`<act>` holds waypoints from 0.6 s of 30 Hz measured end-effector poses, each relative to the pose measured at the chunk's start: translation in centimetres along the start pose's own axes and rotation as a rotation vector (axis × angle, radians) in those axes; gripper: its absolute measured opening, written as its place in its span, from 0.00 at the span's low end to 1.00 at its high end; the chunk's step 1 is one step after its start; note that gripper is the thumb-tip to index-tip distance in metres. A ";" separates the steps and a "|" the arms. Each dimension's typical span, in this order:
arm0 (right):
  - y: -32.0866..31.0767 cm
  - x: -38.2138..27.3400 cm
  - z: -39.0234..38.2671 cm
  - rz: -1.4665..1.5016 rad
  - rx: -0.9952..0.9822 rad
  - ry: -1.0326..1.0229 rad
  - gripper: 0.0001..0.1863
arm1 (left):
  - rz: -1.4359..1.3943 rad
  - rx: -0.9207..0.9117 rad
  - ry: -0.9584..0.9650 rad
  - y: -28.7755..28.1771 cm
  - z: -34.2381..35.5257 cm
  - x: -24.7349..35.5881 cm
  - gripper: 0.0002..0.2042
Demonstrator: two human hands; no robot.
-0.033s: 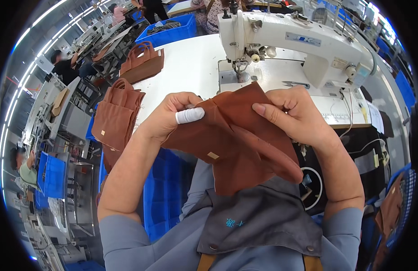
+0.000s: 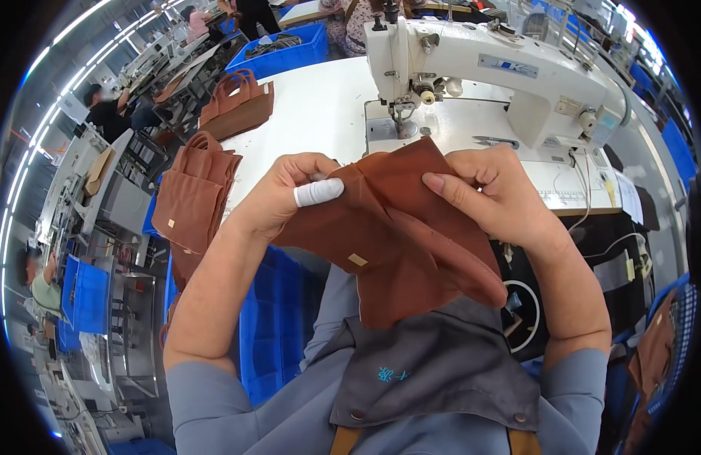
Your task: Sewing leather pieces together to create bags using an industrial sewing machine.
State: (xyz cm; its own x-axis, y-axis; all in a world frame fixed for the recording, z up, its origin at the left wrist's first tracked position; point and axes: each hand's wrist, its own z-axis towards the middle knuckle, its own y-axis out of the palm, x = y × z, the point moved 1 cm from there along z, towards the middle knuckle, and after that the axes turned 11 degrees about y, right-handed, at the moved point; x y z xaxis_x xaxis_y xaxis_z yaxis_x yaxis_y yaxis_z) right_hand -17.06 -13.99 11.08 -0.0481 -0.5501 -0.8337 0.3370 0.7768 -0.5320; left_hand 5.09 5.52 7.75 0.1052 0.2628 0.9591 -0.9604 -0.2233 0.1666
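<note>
My left hand [image 2: 290,189], with a white wrap on its thumb, pinches the upper left edge of a reddish-brown bag piece [image 2: 388,280], which has a small pale tag and a curved strap on it. My right hand [image 2: 475,197] grips the same piece at its upper right, thumb pressed on the front. The piece hangs over my apron [image 2: 434,371], just in front of the white sewing machine [image 2: 456,53] and its needle plate [image 2: 381,129]. Silver snips [image 2: 494,141] lie on the machine bed behind my right hand.
Stacked brown bag pieces [image 2: 187,208] and more handled pieces [image 2: 236,110] sit on the white table [image 2: 305,114]. A blue bin [image 2: 267,341] stands low at my left, another [image 2: 282,42] behind. Co-workers [image 2: 108,114] work at machines along the left. More pieces [image 2: 653,349] sit at the far right.
</note>
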 end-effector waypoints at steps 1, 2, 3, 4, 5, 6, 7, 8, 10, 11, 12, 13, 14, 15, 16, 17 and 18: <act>-0.1 -0.2 0.0 -0.108 0.024 -0.010 0.15 | 0.086 0.048 0.005 0.3 0.2 0.1 0.08; 0.1 -0.3 0.1 -0.115 0.017 0.015 0.15 | 0.079 0.046 0.005 0.9 0.2 0.1 0.08; 0.4 -0.6 0.2 -0.108 0.083 -0.019 0.15 | 0.294 0.128 0.146 1.7 0.0 0.3 0.11; 0.6 -0.8 0.4 -0.111 0.136 -0.025 0.14 | 0.501 0.206 0.301 2.5 -0.1 0.4 0.15; 0.9 -1.0 0.5 -0.104 0.141 -0.049 0.14 | 0.851 0.325 0.486 3.3 0.0 0.5 0.21; 1.0 -1.3 0.5 -0.155 0.173 -0.085 0.14 | 0.952 0.410 0.625 4.2 0.0 0.3 0.21; 1.1 -1.6 0.5 -0.197 0.202 -0.113 0.13 | 1.067 0.491 0.766 5.1 0.0 0.0 0.21; 1.3 -1.9 0.6 -0.207 0.201 -0.124 0.13 | 1.103 0.520 0.813 5.6 -0.1 -0.2 0.21; 1.4 -2.3 0.7 -0.223 0.204 -0.118 0.12 | 1.204 0.504 0.759 6.1 0.2 -0.7 0.21; 1.4 -2.4 0.9 -0.223 0.201 -0.115 0.12 | 1.327 0.476 0.688 6.2 0.4 -1.1 0.20; 1.5 -2.5 1.1 -0.298 0.214 -0.155 0.13 | 1.257 0.504 0.679 6.2 0.6 -1.4 0.18; 1.5 -2.5 1.3 -0.373 0.225 -0.189 0.13 | 1.256 0.501 0.675 6.1 0.8 -1.7 0.18; 1.4 -2.5 1.4 -0.371 0.228 -0.194 0.13 | 1.225 0.500 0.684 6.0 1.0 -2.0 0.16; 1.3 -2.5 1.6 -0.403 0.232 -0.217 0.13 | 1.189 0.492 0.691 5.9 1.1 -2.1 0.15; 1.2 -2.5 1.6 -0.431 0.228 -0.235 0.14 | 1.192 0.497 0.688 5.8 1.1 -2.3 0.15; 1.1 -2.4 1.7 -0.434 0.233 -0.236 0.14 | 1.079 0.484 0.614 5.6 1.2 -2.4 0.13; 1.0 -2.4 1.8 -0.436 0.200 -0.214 0.12 | 0.972 0.463 0.544 5.4 1.3 -2.6 0.11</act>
State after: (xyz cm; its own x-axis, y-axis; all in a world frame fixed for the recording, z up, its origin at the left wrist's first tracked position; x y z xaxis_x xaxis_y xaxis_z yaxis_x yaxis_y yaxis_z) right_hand -14.89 -12.50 12.82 -0.0379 -0.8758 -0.4811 0.5027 0.3994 -0.7667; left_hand -0.01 2.45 6.46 -0.8398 0.1342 0.5260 -0.3828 -0.8335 -0.3986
